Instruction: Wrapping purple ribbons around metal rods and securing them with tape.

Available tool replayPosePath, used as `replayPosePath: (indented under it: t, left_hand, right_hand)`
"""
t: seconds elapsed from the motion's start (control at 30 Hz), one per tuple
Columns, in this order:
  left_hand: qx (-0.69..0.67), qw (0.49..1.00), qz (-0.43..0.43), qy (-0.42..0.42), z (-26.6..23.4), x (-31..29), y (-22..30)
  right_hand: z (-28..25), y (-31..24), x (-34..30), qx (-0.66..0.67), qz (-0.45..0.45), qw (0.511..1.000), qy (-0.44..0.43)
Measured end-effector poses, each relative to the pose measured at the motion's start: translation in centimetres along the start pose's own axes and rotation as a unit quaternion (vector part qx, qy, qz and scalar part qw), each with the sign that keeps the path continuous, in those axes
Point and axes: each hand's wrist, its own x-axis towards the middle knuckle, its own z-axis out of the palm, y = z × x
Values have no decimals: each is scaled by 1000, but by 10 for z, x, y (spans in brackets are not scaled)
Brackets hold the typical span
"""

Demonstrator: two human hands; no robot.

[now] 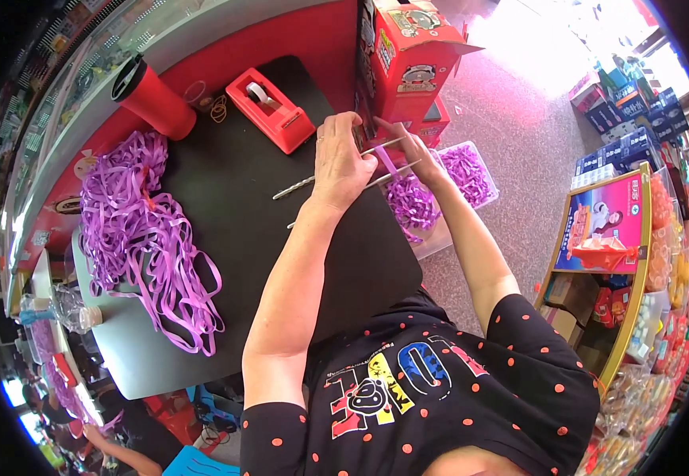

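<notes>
Above the dark tabletop, my left hand (340, 163) is closed around two thin metal rods (295, 189) that stick out on both sides of it. Close on its right is my right hand (417, 155), fingers bent toward the left one; the rod tips cross in front of it. A short stretch of purple ribbon (386, 161) runs down between the hands. What the right fingertips hold is hidden. Below them, a clear plastic box (433, 244) contains curled purple ribbon pieces (413, 202). A large loose bundle of flat purple ribbon (144, 230) lies at the table's left.
A red tape dispenser (271, 111), rubber bands (218, 109) and a red tumbler (154, 99) stand along the far side of the black table (237, 190). Red cartons (414, 59) rise beyond my hands. Shelves with goods (598, 262) line the right. Another person's arm (118, 452) shows at lower left.
</notes>
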Motion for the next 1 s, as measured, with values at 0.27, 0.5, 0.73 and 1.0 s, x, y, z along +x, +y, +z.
replayPosePath:
  t: [0.27, 0.5, 0.73, 1.0]
  left_hand:
    - [-3, 1000, 2, -13, 0, 1, 2]
    - [6, 1000, -4, -17, 0, 3, 1]
    - [5, 1000, -12, -28, 1, 4, 2]
    - [7, 999, -12, -29, -1, 3, 2]
  right_hand:
    - [-6, -4, 44, 192, -41, 979, -48]
    - [2, -29, 39, 96, -81, 992, 0]
    - [0, -28, 41, -5, -103, 991, 80]
    - [-4, -62, 39, -265, -226, 932, 102]
